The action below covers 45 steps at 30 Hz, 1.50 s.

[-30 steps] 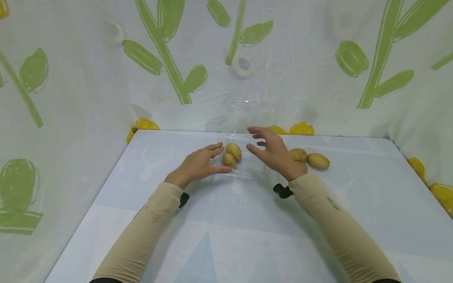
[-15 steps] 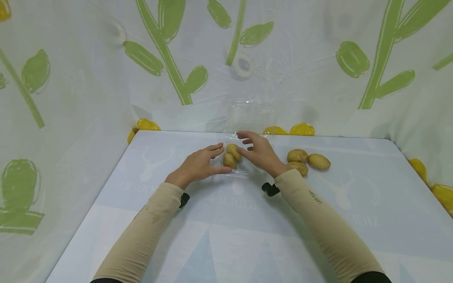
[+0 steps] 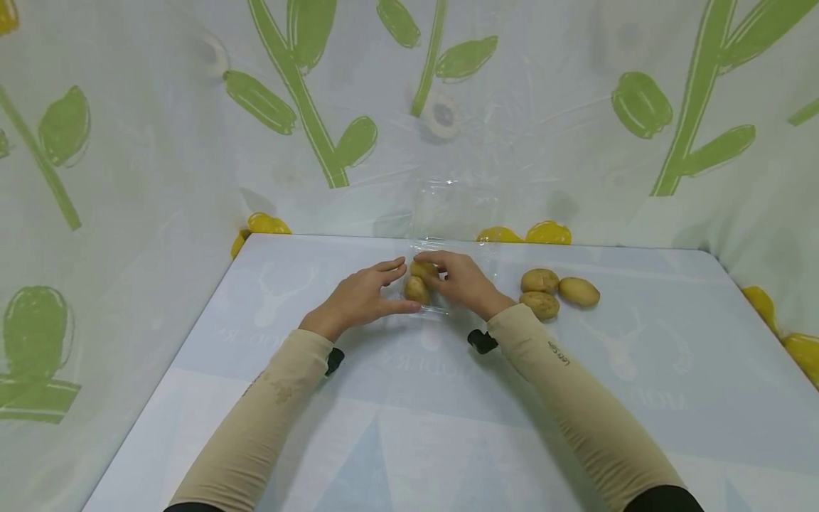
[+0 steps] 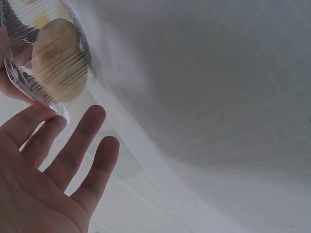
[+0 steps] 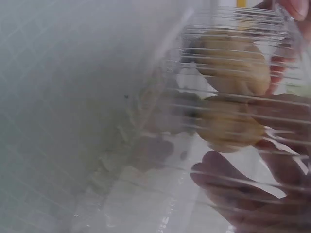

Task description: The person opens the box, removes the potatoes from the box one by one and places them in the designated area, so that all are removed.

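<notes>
Head view: the left hand point(image 3: 358, 299) is resting flat, fingers straight, against the clear box point(image 3: 427, 283) on the counter point(image 3: 409, 398); the right hand point(image 3: 463, 283) is curling over its potatoes point(image 3: 416, 290). Left wrist view: straight fingers point(image 4: 77, 145) are lying just beside the box point(image 4: 46, 58). Right wrist view: fingers point(image 5: 228, 189) are showing through the ribbed box point(image 5: 204, 121).

From my end the clear plastic tray point(image 3: 448, 245) at 12 o'clock is thin, glossy and ribbed, catching glare. The potatoes point(image 3: 419, 281) inside look matt, slightly rough-skinned; same for the loose potatoes point(image 3: 559, 291) at 2 o'clock. The table cover point(image 3: 409, 398) is smooth printed sheet with low sheen. The backdrop point(image 3: 160, 142) looks like shiny plastic film, wrinkled. Sleeves point(image 3: 256, 419) are matt knit cloth.
</notes>
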Tool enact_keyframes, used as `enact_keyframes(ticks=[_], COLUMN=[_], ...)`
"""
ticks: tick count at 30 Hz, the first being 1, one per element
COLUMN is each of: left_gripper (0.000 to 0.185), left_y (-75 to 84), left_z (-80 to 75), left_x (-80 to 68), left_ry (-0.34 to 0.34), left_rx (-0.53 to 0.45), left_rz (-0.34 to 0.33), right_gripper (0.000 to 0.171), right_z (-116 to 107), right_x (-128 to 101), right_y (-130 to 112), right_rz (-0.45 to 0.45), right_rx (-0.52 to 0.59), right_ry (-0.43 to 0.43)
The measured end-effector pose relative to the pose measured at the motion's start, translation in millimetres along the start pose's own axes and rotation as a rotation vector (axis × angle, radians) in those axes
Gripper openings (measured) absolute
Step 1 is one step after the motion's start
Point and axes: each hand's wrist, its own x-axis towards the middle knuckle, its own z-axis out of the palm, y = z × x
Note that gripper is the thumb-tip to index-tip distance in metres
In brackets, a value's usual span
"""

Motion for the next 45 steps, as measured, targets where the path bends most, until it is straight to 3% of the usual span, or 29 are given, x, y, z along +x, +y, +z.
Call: enact_keyframes(ticks=[3, 13, 23, 33, 45], left_gripper=[0.095, 0.095, 0.093, 0.095, 0.095], left_y=[0.9, 2.4, 2.5, 2.7, 3.3], left_z=[0.2, 0.5, 1.4, 0.2, 0.9], left_x=[0.9, 1.5, 1.6, -0.1, 0.8], left_ry=[0.002, -0.003, 0.000, -0.001, -0.004], left_rx=[-0.003, 0.008, 0.010, 0.017, 0.022], left_rz=[0.008, 0.001, -0.004, -0.010, -0.019], right_gripper=[0.044, 0.029, 0.022, 0.041, 0.043], right_z=[1.5, 1.8, -1.4, -8.8, -11.8], right_x=[0.2, -0.5, -4.6, -13.9, -22.6], right_y=[1.3, -0.5, 1.0, 1.4, 2.6], right_rz=[-0.010, 0.076, 0.072, 0.134, 0.133], right_rx=[0.006, -0.006, 0.006, -0.013, -0.079], right_ry=[0.002, 0.028, 0.035, -0.029, -0.076])
